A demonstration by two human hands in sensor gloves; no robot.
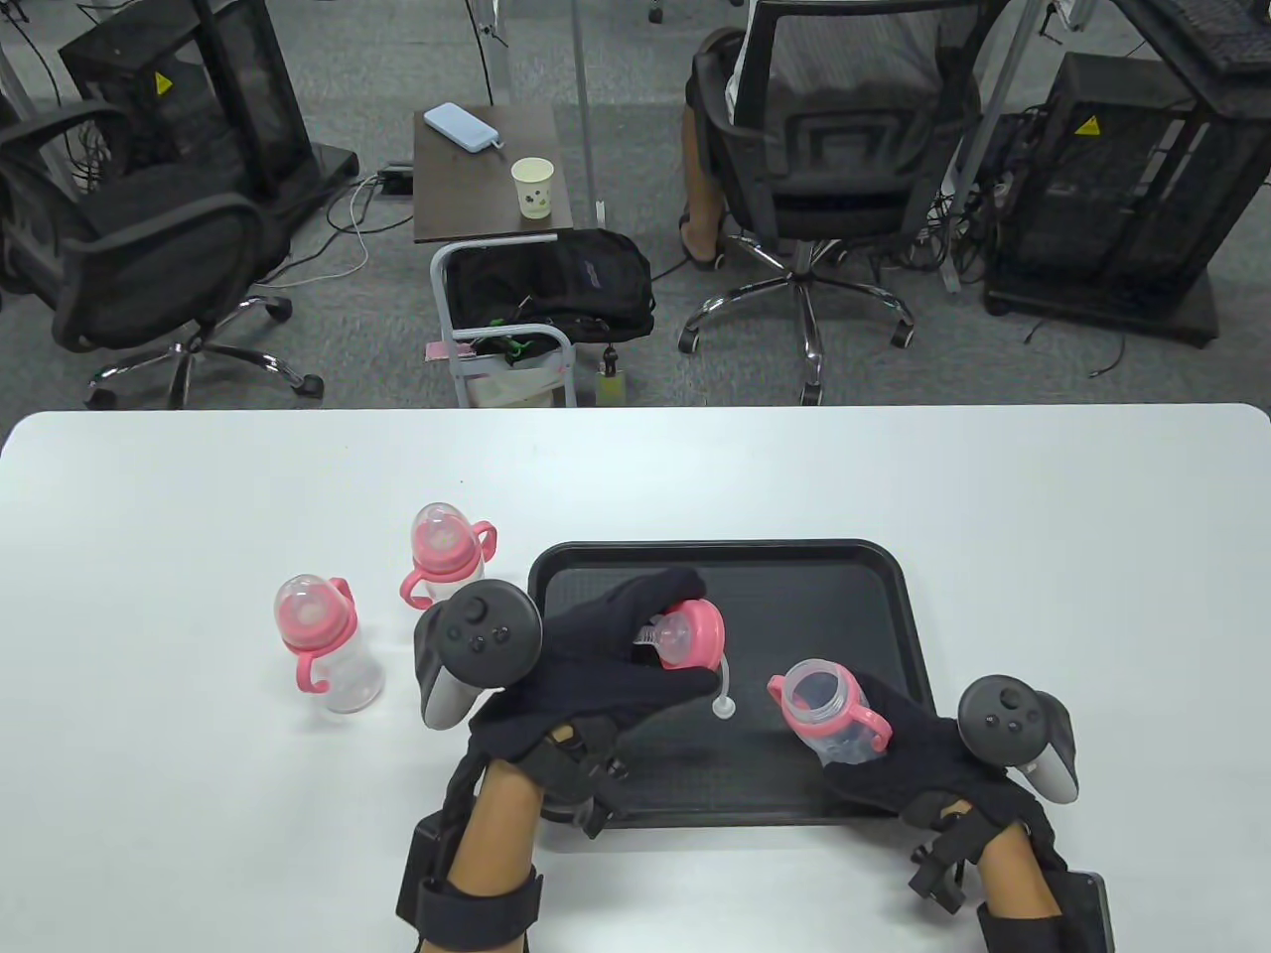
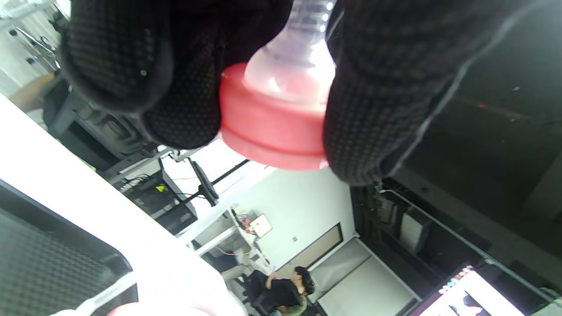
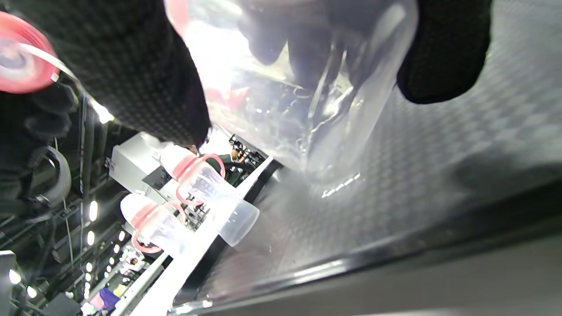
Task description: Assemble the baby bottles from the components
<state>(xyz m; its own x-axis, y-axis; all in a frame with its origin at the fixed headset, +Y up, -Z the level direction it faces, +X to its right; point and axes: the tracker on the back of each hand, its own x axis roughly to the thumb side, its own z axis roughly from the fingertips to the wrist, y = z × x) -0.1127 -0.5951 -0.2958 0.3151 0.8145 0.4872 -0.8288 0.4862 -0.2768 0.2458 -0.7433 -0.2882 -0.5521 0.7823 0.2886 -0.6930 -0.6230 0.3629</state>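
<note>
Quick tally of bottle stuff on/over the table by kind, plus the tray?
Assembled bottles with caps: 2
Open bottle body with handles, held in right hand: 1
Nipple collar with straw, held in left hand: 1
Black tray: 1
Total: 5

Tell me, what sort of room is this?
Probably an office or lab used for recording. Behind the white table stand office chairs, black wire equipment cages with cables on the carpet, and a paper cup.
</note>
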